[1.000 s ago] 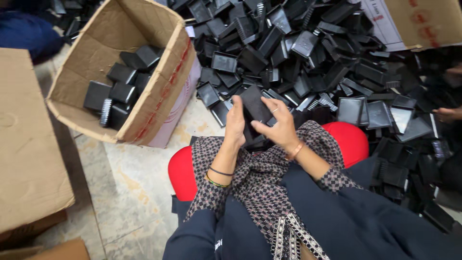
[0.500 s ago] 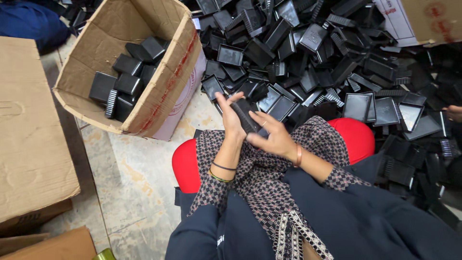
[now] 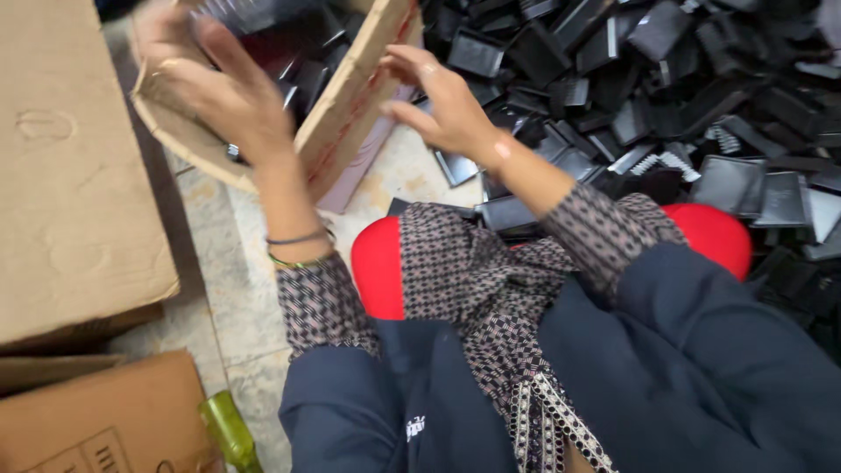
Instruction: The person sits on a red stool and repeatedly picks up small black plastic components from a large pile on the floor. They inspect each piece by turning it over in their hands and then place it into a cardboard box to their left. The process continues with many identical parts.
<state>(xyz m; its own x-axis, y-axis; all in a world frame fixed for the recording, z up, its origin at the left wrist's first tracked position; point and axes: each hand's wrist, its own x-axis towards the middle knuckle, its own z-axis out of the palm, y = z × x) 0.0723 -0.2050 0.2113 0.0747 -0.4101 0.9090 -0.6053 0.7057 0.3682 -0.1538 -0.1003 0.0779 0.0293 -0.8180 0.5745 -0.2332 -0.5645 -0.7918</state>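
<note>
Left hand [image 3: 215, 83] blurred over open cardboard box [image 3: 350, 96] at far left, fingers spread, holding nothing visible. Right hand [image 3: 442, 101] open, empty, beside box, near black plastic parts [image 3: 666, 88] heaped right.

Left hand [image 3: 210, 83] raised with fingers spread and blurred; right hand [image 3: 442, 101] open, fingers loosely extended.
</note>
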